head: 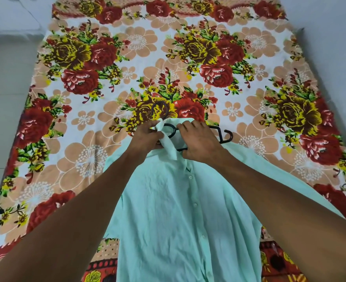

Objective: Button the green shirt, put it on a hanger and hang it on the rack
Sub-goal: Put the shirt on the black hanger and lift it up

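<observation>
**Green shirt on the bed, both hands at its collar**

Green shirt [180, 216] lies flat on the bed, front up, running from the near edge toward the middle. Its placket runs up the front with small pale buttons [190, 177] showing along it; from here the front panels look closed along that line, though I cannot tell whether every button is done. One sleeve spreads out toward the right edge of the bed.

Both bare forearms reach in from the near edge and cross over the shirt body to the collar. The left hand [145, 139] is curled, fingers and thumb pinching a loose flap of collar fabric [168, 143] that twists down between the two hands. The right hand [198, 141] is curled too, its fingers folded over the collar edge and the dark bar of the hanger just beneath; whether it grips cloth, hanger or both I cannot tell.

A black plastic hanger [224, 136] lies at the neck of the shirt, partly under the fabric. Its right arm, ending in a small upturned hook, sticks out beyond the right hand, and its top hook [158, 108] curves up just beyond the collar, resting on the floral bedsheet [86, 78].

Beyond that the sheet stretches to the far edge of the bed, red and yellow roses on a peach and white ground. Pale floor tiles [3, 78] show along the left side.
</observation>
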